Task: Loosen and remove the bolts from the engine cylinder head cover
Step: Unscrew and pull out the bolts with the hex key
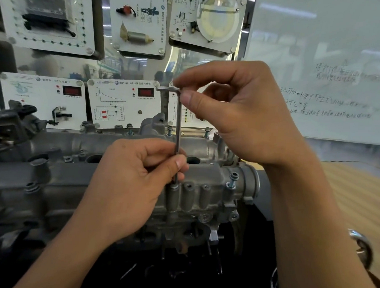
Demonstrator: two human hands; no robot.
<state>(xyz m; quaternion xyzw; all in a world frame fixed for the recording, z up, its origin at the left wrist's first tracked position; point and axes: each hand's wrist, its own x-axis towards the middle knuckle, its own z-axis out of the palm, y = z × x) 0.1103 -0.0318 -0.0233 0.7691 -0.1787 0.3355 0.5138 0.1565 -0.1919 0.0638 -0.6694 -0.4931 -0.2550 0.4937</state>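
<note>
A grey cylinder head cover (205, 175) lies across the middle of the view. An L-shaped hex key (178, 121) stands upright with its tip in a bolt boss (174, 187) on the cover's near edge. My left hand (130, 184) pinches the lower shaft of the key just above the boss. My right hand (240, 111) pinches the bend at the key's top. A raised bolt (233, 178) stands at the near right end. Several raised bolts, one of them (207, 131), stand along the far edge.
Sensor display boards (123, 104) stand right behind the engine. A whiteboard (328, 84) fills the right background. A wooden tabletop (361, 195) lies to the right. Dark engine parts (11, 123) crowd the left end.
</note>
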